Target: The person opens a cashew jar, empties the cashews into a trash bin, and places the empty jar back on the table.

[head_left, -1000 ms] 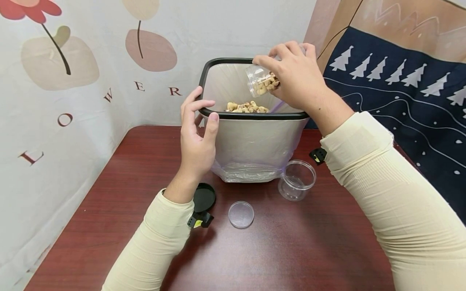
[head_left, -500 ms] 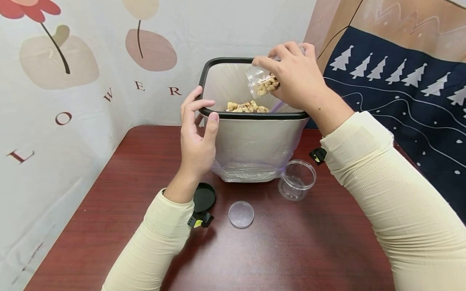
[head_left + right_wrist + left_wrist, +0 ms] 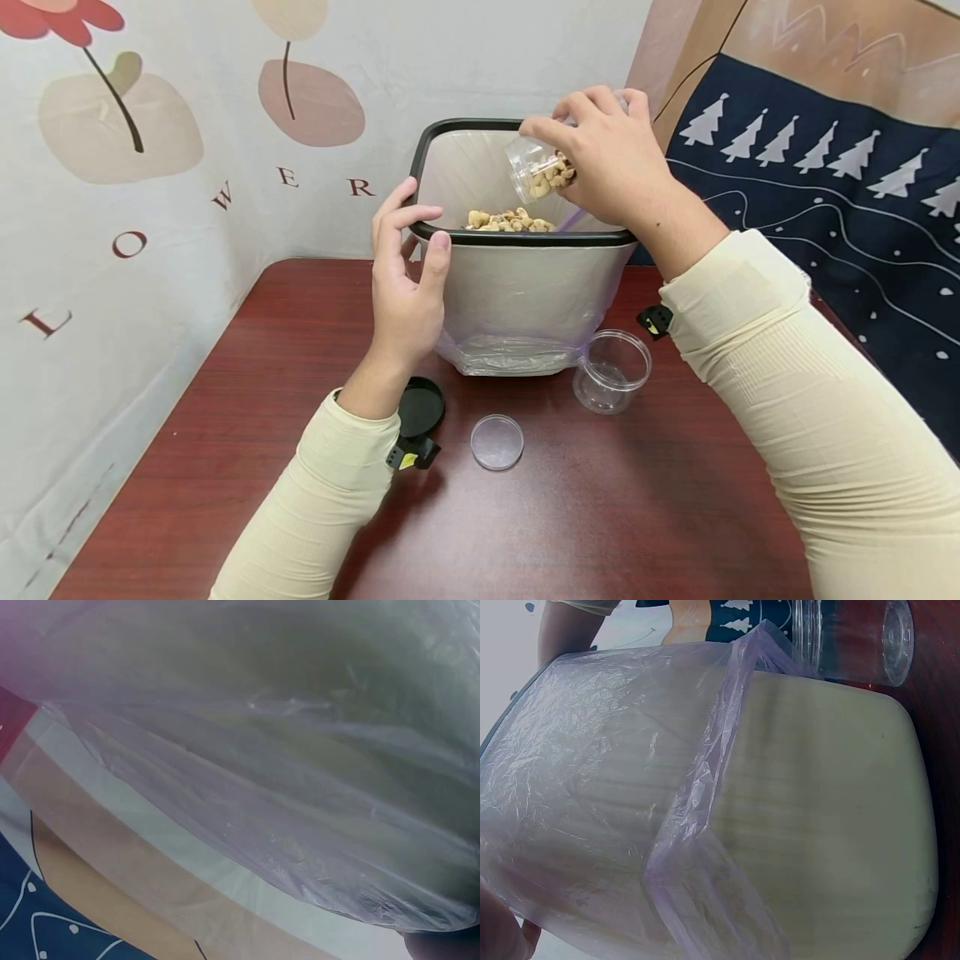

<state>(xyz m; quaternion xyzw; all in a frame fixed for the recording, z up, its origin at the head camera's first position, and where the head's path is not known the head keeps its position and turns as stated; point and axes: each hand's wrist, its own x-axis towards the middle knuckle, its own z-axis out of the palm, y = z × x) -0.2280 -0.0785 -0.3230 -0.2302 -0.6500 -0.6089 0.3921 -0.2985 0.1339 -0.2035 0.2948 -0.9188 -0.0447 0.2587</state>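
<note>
My right hand (image 3: 611, 162) grips a clear plastic jar (image 3: 531, 162) from above, tipped on its side over the bin with its mouth to the left. Pale and brown nuts (image 3: 553, 175) lie inside the jar. More nuts (image 3: 510, 222) are heaped within the trash bin (image 3: 525, 287), which has a black rim and a thin lilac-tinted bag over its walls. At the bin's left corner my left hand (image 3: 408, 287) holds the rim, index finger over it and thumb at the front. The left wrist view shows the bin's wall and bag (image 3: 697, 795); bag plastic (image 3: 262, 772) fills most of the right wrist view.
On the dark red table (image 3: 615, 508), an open clear jar (image 3: 612, 373) stands by the bin's front right. A clear round lid (image 3: 497, 442) lies in front of the bin, and a black lid (image 3: 422, 407) lies beside my left wrist. Printed cloths (image 3: 465, 58) hang behind.
</note>
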